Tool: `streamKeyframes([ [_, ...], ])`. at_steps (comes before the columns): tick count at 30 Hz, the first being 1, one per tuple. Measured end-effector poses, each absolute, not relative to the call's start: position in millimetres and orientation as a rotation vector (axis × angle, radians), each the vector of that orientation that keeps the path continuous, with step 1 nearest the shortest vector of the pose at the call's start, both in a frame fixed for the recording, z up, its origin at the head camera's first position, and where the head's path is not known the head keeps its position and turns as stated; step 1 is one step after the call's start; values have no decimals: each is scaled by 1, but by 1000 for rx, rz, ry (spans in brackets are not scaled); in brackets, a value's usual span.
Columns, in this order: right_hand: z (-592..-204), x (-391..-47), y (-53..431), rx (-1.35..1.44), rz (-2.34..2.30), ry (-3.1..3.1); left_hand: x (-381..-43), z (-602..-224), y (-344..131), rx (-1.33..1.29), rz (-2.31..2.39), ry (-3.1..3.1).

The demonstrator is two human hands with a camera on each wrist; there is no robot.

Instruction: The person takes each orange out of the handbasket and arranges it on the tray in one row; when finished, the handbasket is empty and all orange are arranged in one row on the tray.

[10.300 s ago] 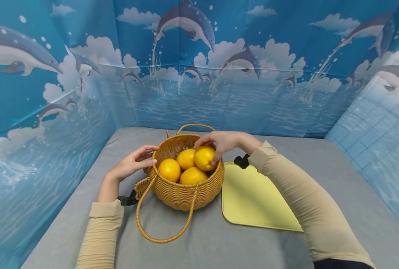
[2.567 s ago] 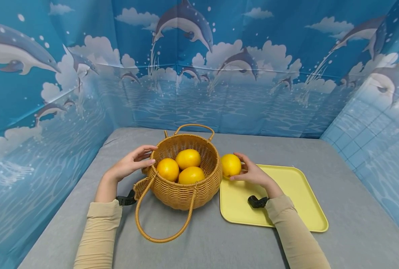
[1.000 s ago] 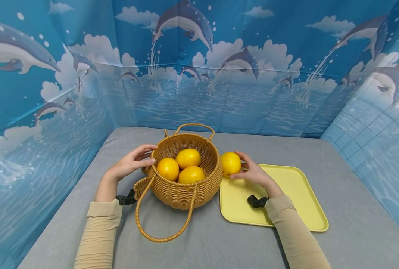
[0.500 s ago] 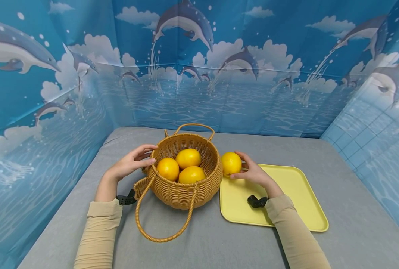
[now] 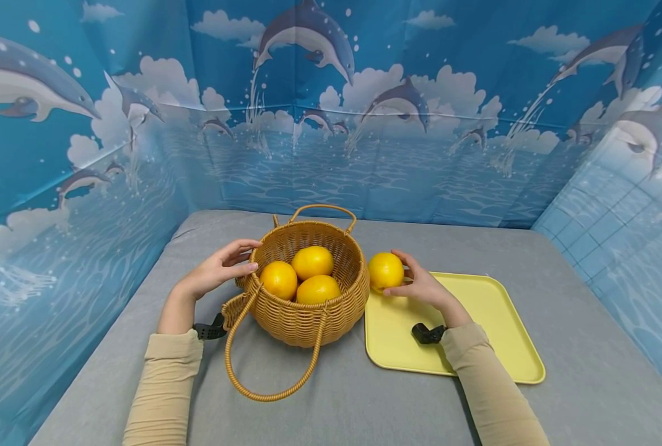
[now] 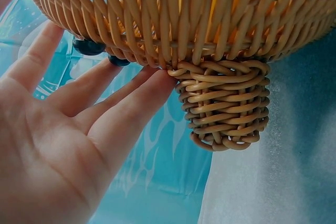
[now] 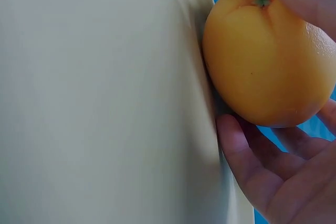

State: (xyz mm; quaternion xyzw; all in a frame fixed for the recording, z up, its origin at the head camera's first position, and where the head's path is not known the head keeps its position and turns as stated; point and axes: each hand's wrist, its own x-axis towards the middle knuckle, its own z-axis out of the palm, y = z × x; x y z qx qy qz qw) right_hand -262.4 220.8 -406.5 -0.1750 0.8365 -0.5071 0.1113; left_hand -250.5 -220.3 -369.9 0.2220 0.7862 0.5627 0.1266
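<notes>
Fruit (image 7: 260, 61) is partly hidden by right hand (image 7: 296, 187); sleeve (image 5: 492, 384) partly hides tray (image 5: 498, 322).

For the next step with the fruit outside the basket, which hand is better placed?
Probably the right hand: it holds that fruit, at the edge of the tray. The left hand touches the basket, which stands between it and that fruit.

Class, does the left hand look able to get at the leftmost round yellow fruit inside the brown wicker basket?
Probably yes: the left hand touches the basket's rim, and nothing lies over the fruit.
</notes>
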Motion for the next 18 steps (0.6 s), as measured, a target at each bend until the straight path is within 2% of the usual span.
streamKeyframes([
  [18, -421, -274, 230, -506, -1510, 2439, -250, -370, -221, 644, 1641, 2286],
])
